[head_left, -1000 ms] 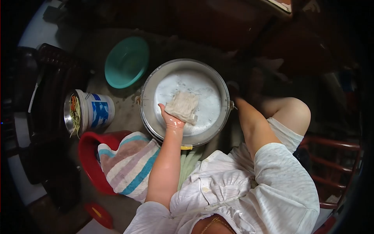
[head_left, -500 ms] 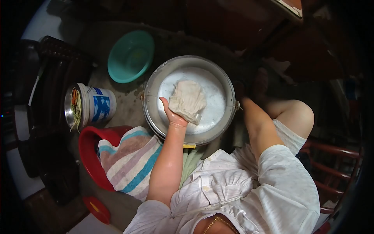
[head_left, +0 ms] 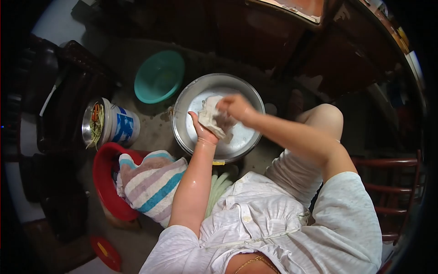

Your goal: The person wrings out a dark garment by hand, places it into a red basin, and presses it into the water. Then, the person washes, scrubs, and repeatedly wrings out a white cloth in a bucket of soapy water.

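two bare hands meet at a pale cloth (head_left: 209, 111) above the foamy water (head_left: 242, 138) in a metal pot (head_left: 179, 131). the left hand (head_left: 206, 135) is at the cloth's near edge, its thumb standing apart on the left; the cloth hides its fingers, so i cannot tell whether they grip. the right hand (head_left: 239, 108), blurred and curled, is at the cloth's right side, and i cannot tell whether it has closed on the fabric. far left of the pot is a green basin (head_left: 159, 78); nearer, on the left, a white bucket (head_left: 129, 124) with a blue label stands beside stringy scraps (head_left: 96, 122). near left, a striped towel (head_left: 154, 188) hangs over a red tub (head_left: 103, 180).
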`<state>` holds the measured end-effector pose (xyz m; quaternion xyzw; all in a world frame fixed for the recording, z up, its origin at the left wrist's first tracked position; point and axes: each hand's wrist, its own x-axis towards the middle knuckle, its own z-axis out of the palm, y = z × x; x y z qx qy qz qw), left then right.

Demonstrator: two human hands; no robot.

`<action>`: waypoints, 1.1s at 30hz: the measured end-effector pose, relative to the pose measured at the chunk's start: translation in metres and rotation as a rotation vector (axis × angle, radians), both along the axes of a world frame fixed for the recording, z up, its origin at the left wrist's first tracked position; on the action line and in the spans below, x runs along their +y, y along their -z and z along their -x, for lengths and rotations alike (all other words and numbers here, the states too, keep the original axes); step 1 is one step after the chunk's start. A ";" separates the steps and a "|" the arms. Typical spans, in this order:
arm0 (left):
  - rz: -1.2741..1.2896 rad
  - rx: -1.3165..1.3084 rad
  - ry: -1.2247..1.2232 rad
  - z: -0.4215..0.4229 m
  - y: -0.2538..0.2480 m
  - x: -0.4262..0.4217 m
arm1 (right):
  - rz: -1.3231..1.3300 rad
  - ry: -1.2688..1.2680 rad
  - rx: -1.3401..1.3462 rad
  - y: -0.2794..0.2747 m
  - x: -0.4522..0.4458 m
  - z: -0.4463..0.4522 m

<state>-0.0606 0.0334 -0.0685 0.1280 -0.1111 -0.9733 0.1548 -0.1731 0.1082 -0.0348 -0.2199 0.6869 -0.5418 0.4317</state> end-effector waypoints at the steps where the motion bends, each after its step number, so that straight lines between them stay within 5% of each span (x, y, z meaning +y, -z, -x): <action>1: 0.031 -0.121 -0.040 -0.001 0.005 0.000 | 0.116 -0.080 0.239 0.008 0.004 -0.024; 2: 0.062 -0.244 -0.084 -0.004 0.006 -0.001 | 0.232 -0.159 0.477 0.012 0.005 -0.039; 4: 0.011 -0.239 -0.067 -0.012 -0.005 0.007 | 0.203 -0.171 0.435 0.012 0.001 -0.039; 6: 0.004 -0.206 -0.056 -0.007 -0.020 0.019 | 0.073 0.108 0.623 0.027 -0.014 -0.017; 10: 0.048 -0.250 -0.135 -0.015 -0.019 0.006 | 0.177 -0.217 0.901 0.015 -0.003 -0.043; 16: 0.142 -0.241 -0.101 -0.026 -0.039 -0.005 | 0.499 -0.234 0.585 -0.018 0.030 -0.076; 20: 0.148 -0.230 -0.120 -0.023 -0.065 0.004 | 0.389 -0.077 0.914 0.011 0.011 -0.039; 23: 0.121 -0.183 -0.059 -0.028 -0.072 0.008 | 0.184 -0.170 0.539 0.011 -0.001 -0.016; 25: 0.123 -0.128 0.029 -0.031 -0.078 0.010 | 0.074 -0.074 0.025 0.012 -0.005 -0.011; 26: 0.120 -0.135 0.031 -0.031 -0.077 0.008 | 0.071 -0.073 0.018 0.013 -0.003 -0.005; 28: 0.116 -0.127 0.074 -0.031 -0.076 0.003 | 0.126 -0.171 -0.615 -0.011 0.005 0.005; 33: 0.085 -0.142 0.116 -0.028 -0.060 -0.005 | 0.072 -0.130 -0.708 0.003 -0.002 0.015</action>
